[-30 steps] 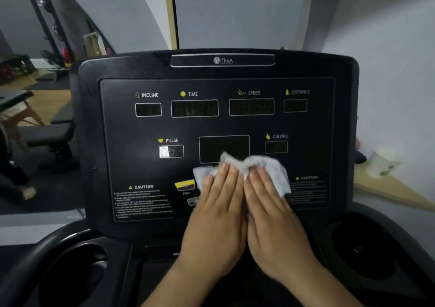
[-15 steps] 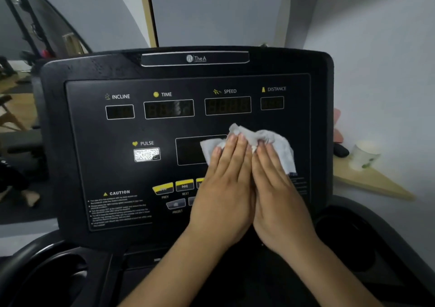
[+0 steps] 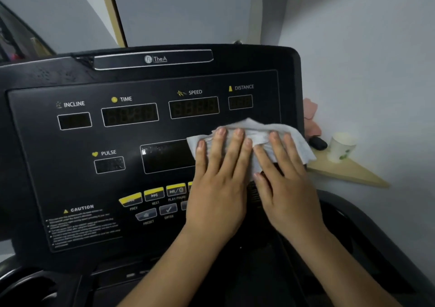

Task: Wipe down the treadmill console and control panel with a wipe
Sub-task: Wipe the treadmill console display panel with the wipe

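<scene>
Head: left hand [image 3: 219, 189], right hand [image 3: 287, 189] (flat) press wipe [image 3: 255, 126].

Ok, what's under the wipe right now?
The wipe lies on the black control panel, pressed flat by the left hand and right hand. It covers the right end of the centre display; any markings beneath are hidden.

Gym room, treadmill console [image 3: 70, 179], grey wall [image 3: 367, 57], wooden corner shelf [image 3: 348, 173]

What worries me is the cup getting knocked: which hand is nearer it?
Right. The right hand presses the wipe near the console rim, toward the cup; the left hand lies farther left.
</scene>
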{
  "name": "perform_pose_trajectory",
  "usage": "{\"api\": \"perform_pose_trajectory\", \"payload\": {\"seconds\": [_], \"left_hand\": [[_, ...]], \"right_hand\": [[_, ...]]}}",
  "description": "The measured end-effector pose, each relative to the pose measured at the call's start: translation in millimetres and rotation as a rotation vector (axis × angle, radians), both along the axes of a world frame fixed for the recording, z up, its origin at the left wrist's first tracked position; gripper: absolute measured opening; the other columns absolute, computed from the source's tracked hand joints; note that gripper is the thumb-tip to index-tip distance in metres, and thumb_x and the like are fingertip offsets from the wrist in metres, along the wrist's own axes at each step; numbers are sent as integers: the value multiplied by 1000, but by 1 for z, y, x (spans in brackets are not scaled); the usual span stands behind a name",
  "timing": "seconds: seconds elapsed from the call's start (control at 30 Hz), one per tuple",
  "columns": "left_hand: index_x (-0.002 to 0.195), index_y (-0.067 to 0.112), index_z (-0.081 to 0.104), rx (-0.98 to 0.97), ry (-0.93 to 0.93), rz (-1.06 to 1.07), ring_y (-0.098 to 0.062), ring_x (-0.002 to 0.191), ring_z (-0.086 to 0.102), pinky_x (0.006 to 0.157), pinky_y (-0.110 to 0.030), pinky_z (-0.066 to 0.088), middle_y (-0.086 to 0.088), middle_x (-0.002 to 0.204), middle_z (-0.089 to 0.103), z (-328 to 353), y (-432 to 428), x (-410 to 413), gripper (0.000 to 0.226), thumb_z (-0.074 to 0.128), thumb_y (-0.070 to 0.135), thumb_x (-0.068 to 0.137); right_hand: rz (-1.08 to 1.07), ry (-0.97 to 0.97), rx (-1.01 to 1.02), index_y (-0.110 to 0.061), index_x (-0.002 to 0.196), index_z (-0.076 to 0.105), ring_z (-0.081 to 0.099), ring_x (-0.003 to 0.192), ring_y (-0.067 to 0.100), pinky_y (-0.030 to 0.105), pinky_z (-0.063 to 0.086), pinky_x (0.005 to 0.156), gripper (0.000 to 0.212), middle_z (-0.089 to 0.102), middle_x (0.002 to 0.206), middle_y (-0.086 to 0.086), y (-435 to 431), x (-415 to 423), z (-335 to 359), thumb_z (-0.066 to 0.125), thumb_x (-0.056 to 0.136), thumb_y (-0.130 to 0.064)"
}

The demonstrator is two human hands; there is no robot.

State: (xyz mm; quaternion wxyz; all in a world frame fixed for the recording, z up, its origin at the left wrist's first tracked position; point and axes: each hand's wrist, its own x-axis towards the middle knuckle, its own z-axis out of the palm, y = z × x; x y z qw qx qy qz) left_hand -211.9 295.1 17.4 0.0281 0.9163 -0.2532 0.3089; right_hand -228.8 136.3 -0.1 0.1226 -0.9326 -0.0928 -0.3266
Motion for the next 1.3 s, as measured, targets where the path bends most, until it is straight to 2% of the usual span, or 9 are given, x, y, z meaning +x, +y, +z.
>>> {"api": "perform_pose_trajectory", "payload": {"seconds": [0.13, 0.23, 0.43, 0.63, 0.8, 0.93, 1.03, 1.13, 1.3], "left_hand": [[154, 13, 28, 7, -2, -61, -38, 150, 7, 119, -60, 9, -13, 160, 28, -23, -7, -15, 62, 37, 28, 95], [155, 12, 26, 27, -11, -68, -39, 150, 6, 120, -59, 8, -13, 161, 24, -12, -18, -7, 59, 33, 30, 99], [155, 0, 7, 74, -31, -63, -39, 150, -7, 121, -57, 3, -21, 163, 0, -3, -39, 1, 59, 15, 28, 104], [153, 0, 21, 125, -8, -185, -34, 151, 5, 122, -51, 9, -19, 162, 13, -24, -34, -14, 58, 13, 23, 101], [155, 2, 5, 134, 4, -160, -33, 151, -8, 122, -50, 1, -17, 163, -1, 15, -48, 10, 62, 6, 29, 100], [153, 2, 18, 172, 72, -237, -33, 152, 0, 122, -51, 7, -16, 162, 12, -28, -35, -23, 60, 18, 35, 103], [152, 4, 25, 221, 90, -280, -30, 152, 6, 122, -47, 11, -13, 161, 19, -39, -22, -32, 62, 27, 42, 104], [152, 4, 25, 189, 47, -225, -28, 151, 9, 122, -47, 13, -13, 160, 21, -13, -26, -15, 62, 24, 42, 104], [153, 4, 23, 169, 114, -238, -29, 152, 3, 122, -48, 10, -13, 161, 20, -23, -14, -27, 63, 25, 44, 104]], "right_hand": [[-26, 14, 88, -18, 148, 32, 10, 150, 28, 55, 40, 107, 53, 18, 161, 8, -3, -21, -30, 41, 98, -31], [13, -10, 130, -12, 148, 32, 9, 150, 27, 56, 37, 108, 49, 19, 160, 11, -10, -10, -17, 36, 100, -24], [32, -10, 92, -4, 151, 21, 6, 150, 25, 47, 22, 119, 53, 14, 161, 13, -14, -3, -5, 32, 101, -17], [68, 66, 113, -5, 151, 16, 10, 150, 22, 40, 17, 118, 60, 15, 160, 9, -14, -31, -36, 33, 94, -14], [10, 58, 195, -3, 152, 14, 2, 150, 18, 37, 14, 121, 61, 7, 161, 5, -20, -5, -5, 29, 94, -12], [-5, 184, 170, -5, 152, 17, 0, 150, 19, 25, 2, 119, 59, 4, 163, 6, -15, -50, -47, 30, 97, -22], [9, 225, 85, -6, 152, 14, 1, 150, 20, 31, 3, 119, 62, 4, 162, 6, -11, -67, -60, 32, 96, -26], [18, 208, 74, -8, 152, 10, -5, 150, 15, 30, 3, 121, 61, 0, 161, 2, -13, -44, -30, 25, 97, -28], [48, 203, 69, -5, 152, 17, -1, 150, 19, 42, 17, 120, 65, 0, 162, 3, -16, -49, -40, 32, 91, -21]]}}
